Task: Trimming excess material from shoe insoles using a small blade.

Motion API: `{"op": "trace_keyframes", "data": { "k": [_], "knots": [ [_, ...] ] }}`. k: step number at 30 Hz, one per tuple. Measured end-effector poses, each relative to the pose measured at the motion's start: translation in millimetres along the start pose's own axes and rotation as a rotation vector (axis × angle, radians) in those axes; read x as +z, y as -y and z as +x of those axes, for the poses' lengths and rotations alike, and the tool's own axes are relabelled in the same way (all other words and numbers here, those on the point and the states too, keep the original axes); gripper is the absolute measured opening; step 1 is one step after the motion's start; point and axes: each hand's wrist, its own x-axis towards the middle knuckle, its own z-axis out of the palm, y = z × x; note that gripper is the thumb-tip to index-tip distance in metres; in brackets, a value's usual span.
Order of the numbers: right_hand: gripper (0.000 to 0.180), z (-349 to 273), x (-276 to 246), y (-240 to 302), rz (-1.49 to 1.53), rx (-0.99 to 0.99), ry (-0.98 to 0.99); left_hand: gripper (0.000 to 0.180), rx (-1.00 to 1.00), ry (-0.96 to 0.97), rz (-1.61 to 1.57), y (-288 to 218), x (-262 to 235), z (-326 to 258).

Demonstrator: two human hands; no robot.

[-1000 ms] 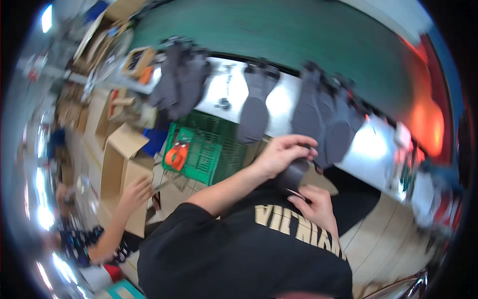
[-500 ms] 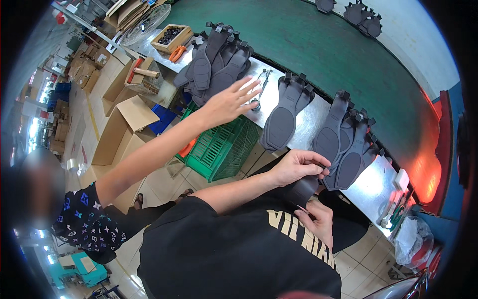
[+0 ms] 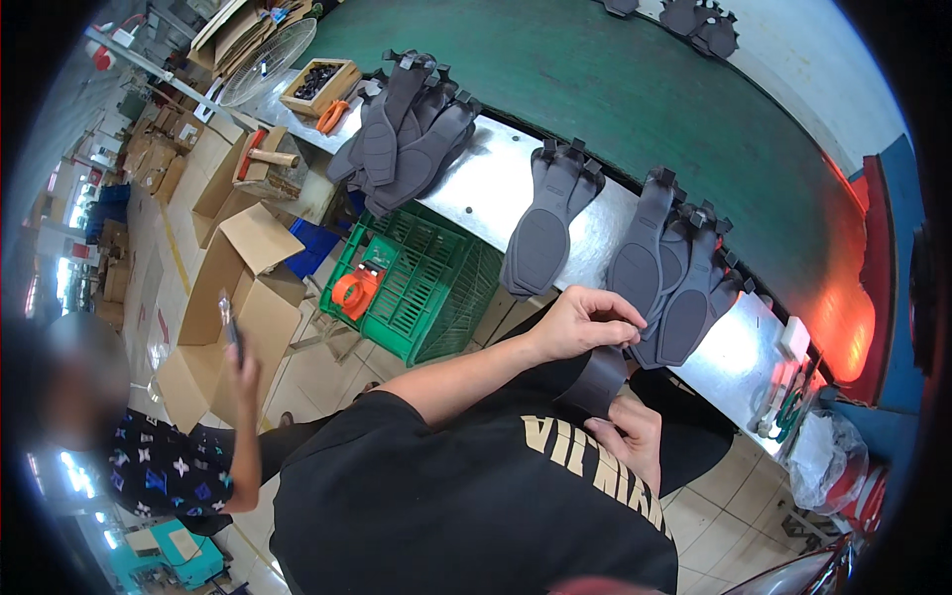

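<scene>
Workshop: pale tiled floor [image 3: 739, 516], green conveyor belt [image 3: 635, 89] beside steel tabletop [image 3: 496, 188], green plastic crate [image 3: 421, 288], open cardboard boxes [image 3: 243, 288], possibly a fan [image 3: 268, 59] upper left.

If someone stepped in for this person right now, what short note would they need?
Left hand: fingers grip the top of a dark grey sole.
Right hand: holds the same sole's lower end, against the person's black shirt.
More grey soles lie in piles on the metal bench: one large pile, a pair, another group.
Done: one sole picked up. Left: the piles look untouched.
</scene>
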Motion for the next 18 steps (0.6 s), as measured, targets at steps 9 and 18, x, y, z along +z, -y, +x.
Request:
{"op": "trace_keyframes", "data": {
  "k": [9,18],
  "knots": [
    [0.017,-3.9,-1.2,-1.5,0.044,-0.020,-0.016,0.018,-0.156,0.124,-0.072,-2.3,7.5,8.7],
    [0.016,0.2,-0.2,-0.6,-0.022,-0.027,0.023,0.012,0.184,-0.032,0.754,-29.9,3.5,6.7]
  ]
}}
